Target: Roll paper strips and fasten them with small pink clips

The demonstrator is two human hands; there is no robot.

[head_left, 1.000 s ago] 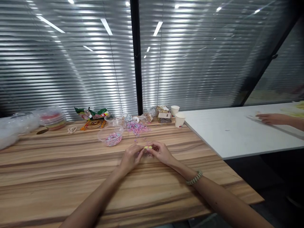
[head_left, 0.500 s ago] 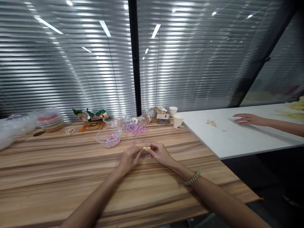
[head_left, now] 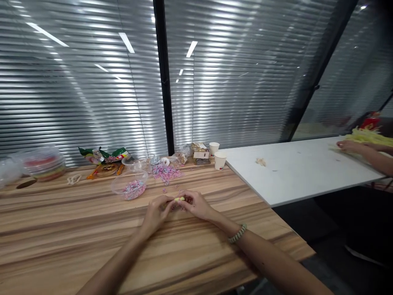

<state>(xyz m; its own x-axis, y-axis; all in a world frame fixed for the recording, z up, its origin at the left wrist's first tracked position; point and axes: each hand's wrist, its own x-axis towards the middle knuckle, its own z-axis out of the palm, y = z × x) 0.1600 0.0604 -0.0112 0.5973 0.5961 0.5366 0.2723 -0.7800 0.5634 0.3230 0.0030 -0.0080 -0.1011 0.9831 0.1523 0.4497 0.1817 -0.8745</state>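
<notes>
Between the fingertips of both hands is a small yellow piece (head_left: 179,199), too small to name. My left hand (head_left: 157,211) pinches its left end. On its right end, my right hand (head_left: 196,205) closes thumb and fingers; a beaded bracelet circles that wrist. Small pink pieces lie under the fingertips on the wooden table (head_left: 92,229). A clear bowl (head_left: 118,186) of pink and blue pieces stands beyond my left hand, with a loose pile (head_left: 166,173) of similar pieces behind it.
Two paper cups (head_left: 220,160), a small box (head_left: 201,152), green snack packets (head_left: 106,155) and stacked clear containers (head_left: 46,164) line the back. At right, another person's hands (head_left: 353,146) are by yellow strips (head_left: 371,137) over a white table (head_left: 301,172).
The view has swung right, so the table things sit further left. The other person's hand has moved right to the yellow strips. Both my hands keep their grip on the yellow piece.
</notes>
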